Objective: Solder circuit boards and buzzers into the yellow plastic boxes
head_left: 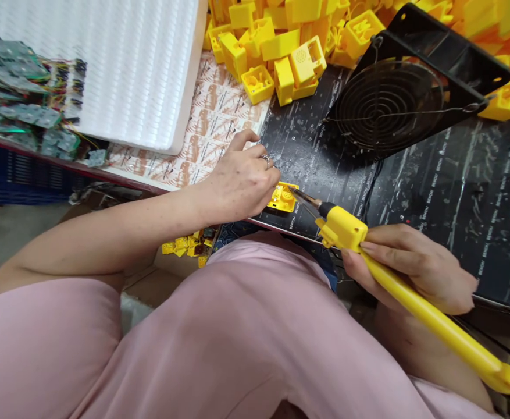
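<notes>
My left hand [248,177], with a ring on one finger, is at the near edge of the work surface. Its curled fingers are pressed against a small yellow plastic housing [284,196] that lies open side up. My fingers hide the left part of this housing. In my right hand [407,265] is a yellow soldering iron [416,297] with a long handle. Its metal tip and a thin feed tube point left and meet the housing's right side. Whether the tip touches anything inside is too small to tell.
A black fan [385,105] stands tilted at the back right. Yellow housings [281,46] are heaped along the back. On the left, green circuit boards [19,87] with wires lie beside and on a white foam sheet [145,64]. More yellow parts [189,244] sit below the table edge.
</notes>
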A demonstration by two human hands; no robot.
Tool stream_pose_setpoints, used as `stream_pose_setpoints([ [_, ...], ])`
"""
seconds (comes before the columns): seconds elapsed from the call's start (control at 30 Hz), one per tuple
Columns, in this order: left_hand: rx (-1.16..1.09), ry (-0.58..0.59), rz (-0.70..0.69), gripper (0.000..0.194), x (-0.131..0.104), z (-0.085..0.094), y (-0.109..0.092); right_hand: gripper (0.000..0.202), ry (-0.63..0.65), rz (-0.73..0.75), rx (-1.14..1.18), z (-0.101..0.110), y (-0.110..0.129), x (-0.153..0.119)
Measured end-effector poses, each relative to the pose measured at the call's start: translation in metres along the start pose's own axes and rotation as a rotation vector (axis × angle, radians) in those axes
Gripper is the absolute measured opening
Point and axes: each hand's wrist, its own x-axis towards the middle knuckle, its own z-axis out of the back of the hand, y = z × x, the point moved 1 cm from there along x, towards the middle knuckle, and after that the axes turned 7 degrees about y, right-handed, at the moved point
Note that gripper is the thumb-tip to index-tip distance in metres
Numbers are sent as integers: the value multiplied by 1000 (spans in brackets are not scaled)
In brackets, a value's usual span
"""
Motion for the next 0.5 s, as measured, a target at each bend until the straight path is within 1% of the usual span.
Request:
stream_pose_setpoints([
  [0.07,-6,-3,-1,37,-1,0,1,43,-36,-10,1,-2,0,2],
  [0.13,-34,-42,-5,38,-3,-1,3,56,-71,-27,-4,-5,0,2],
  [0.2,-132,-115,-2,37,-7,-3,7,68,-115,-37,-22,-6,-1,0],
  [0.27,-278,-180,22,34,-13,-7,11,73,-147,-47,-49,-6,-3,-2],
  [0.33,-394,-202,40,31,-17,-13,12,71,-146,-25,-35,-4,-5,-1],
  [0.4,-439,-201,31,31,-20,-19,10,65,-97,61,18,-1,-5,3],
  [0.43,-442,-195,20,32,-20,-20,8,60,-62,108,44,0,-4,5],
  [0.47,-435,-185,11,33,-20,-21,6,52,-37,121,57,1,-4,7],
  [0.5,-420,-176,9,33,-19,-20,4,40,-17,91,53,2,-4,8],
])
